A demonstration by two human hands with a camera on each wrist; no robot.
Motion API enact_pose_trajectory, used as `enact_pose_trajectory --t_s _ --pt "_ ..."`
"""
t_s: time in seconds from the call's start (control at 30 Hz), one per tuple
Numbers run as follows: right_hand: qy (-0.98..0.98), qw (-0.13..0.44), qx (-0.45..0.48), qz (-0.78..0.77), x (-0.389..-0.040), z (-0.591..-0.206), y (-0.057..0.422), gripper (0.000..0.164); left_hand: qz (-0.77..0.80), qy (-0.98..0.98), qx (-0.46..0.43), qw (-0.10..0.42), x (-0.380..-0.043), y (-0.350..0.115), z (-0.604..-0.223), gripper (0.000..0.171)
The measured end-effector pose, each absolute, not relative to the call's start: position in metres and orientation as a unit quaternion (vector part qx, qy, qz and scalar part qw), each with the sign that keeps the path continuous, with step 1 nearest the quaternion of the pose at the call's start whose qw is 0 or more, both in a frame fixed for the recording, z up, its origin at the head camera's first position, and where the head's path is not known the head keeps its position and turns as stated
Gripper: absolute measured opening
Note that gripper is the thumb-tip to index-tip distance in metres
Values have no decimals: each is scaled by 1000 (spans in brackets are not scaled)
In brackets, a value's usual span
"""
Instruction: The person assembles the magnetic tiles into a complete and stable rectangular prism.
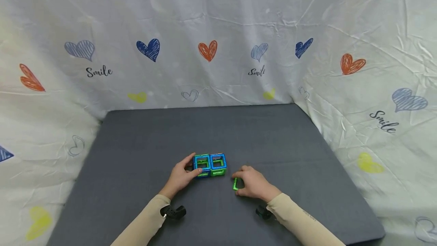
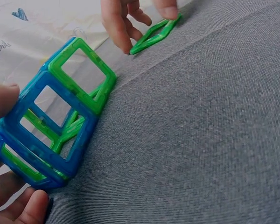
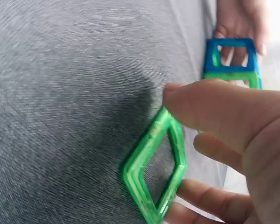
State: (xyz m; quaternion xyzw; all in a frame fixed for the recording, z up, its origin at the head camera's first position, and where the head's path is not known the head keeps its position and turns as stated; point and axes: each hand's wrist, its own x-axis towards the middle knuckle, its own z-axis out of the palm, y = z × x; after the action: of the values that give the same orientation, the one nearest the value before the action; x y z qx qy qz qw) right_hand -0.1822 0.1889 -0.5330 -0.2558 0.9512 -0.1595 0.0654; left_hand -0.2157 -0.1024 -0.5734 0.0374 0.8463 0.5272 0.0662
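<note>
A two-cube block of magnetic tiles [image 1: 210, 162], blue and green with open square windows, lies on the grey table. My left hand [image 1: 181, 175] grips its left end, the thumb at the near side and fingers at the far side. In the left wrist view, a blue face of the tile block [image 2: 60, 80] adjoins a green one. To its right, my right hand [image 1: 255, 183] pinches a single green magnetic tile [image 1: 235, 184] between thumb and fingers. That green tile [image 3: 143, 151] is a hollow frame, tilted on the table in the right wrist view, apart from the block.
The dark grey table [image 1: 205, 132] extends around both hands. Behind and beside it hangs a white cloth [image 1: 225, 7] printed with hearts and "Smile". A black strap [image 1: 173, 212] is on the left wrist, and another dark strap [image 1: 263, 212] on the right.
</note>
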Motion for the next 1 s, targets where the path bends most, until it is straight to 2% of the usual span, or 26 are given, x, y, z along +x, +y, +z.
enact_pose_trajectory --t_s 0.23,0.67,0.83,1.0 --pt "958 9 -258 -122 -180 -538 180 35 520 850 53 64 -217 -106 -570 72" --pt "955 -15 -248 -160 -188 -537 175 20 526 845 60 72 -220 -108 -573 71" --pt "953 -3 -218 -210 -192 -536 175 18 535 839 60 77 -220 -108 -573 71" --pt "946 45 -163 -277 -197 -532 176 20 536 839 58 78 -220 -109 -574 72"
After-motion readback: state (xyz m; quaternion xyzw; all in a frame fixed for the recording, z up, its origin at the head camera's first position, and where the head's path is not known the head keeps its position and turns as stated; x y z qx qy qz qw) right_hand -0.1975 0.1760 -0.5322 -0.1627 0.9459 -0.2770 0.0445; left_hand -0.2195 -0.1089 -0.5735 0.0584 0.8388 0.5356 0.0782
